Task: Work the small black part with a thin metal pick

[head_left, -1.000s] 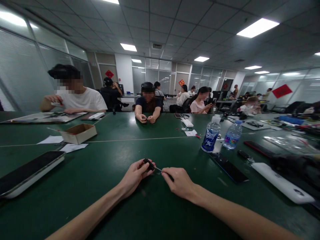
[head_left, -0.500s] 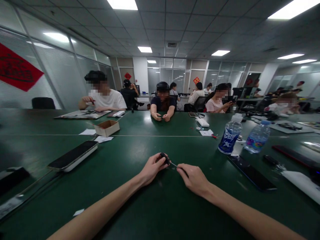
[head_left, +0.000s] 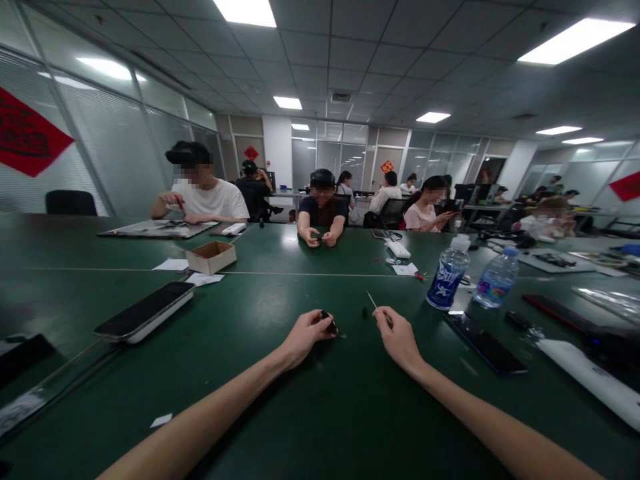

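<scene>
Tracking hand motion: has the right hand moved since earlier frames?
Yes: the right hand has moved toward the blue-labelled water bottle, away from the left hand.

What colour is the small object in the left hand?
The object is black, best seen in the head view.

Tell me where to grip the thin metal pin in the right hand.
Pinch the thin metal pin low down, by the end inside the right hand, coming from the near right. It is too slender for more than fingertips, and it tilts up and left, so that leaves its free tip clear.
</scene>
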Tool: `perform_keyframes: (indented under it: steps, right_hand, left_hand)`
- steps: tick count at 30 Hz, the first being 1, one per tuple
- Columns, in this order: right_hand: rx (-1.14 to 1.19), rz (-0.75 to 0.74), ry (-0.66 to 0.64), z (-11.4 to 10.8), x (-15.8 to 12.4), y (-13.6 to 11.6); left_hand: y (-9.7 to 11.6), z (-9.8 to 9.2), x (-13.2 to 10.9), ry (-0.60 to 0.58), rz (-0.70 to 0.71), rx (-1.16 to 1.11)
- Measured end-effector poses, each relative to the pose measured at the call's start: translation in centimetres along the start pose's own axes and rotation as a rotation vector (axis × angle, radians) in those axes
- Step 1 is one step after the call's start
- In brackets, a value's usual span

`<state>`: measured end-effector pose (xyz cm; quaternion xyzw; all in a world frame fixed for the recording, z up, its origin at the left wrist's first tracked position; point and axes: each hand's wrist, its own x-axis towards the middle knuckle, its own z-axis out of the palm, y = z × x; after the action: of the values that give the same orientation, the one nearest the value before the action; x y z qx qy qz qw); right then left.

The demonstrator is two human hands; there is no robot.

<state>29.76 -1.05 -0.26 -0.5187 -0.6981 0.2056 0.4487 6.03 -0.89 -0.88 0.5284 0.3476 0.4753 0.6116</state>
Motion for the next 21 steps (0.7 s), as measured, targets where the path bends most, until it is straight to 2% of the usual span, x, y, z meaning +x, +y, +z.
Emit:
perform_keyframes:
  steps: [4, 8, 13, 15, 18, 21]
  right_hand:
    - [-0.018, -0.007, 0.066, -0.9, -0.2, 0.1]
    - [-0.218, 0.049, 0.150, -2.8, 0.1, 1.4]
    - [-0.393, 0.138, 0.139, -4.8, 1.6, 3.8]
    - [-0.428, 0.165, 0.114, -4.9, 3.0, 4.6]
    - [-0.490, 0.227, 0.107, -4.7, 5.8, 5.6]
    - [-0.540, 0.303, 0.095, -4.5, 8.7, 6.2]
  left_hand:
    - [0.1, -0.3, 0.0, 0.017, 0.022, -0.031]
    - [0.1, -0.3, 0.0, -0.004, 0.035, -0.051]
    - [0.3, 0.0, -0.4, -0.043, 0.046, -0.009]
    - [0.7, 0.4, -0.8, -0.077, 0.045, 0.101]
    - [1.4, 1.3, -1.8, -0.129, 0.045, 0.429]
    - [2.3, 2.1, -3.3, -0.187, 0.124, 0.731]
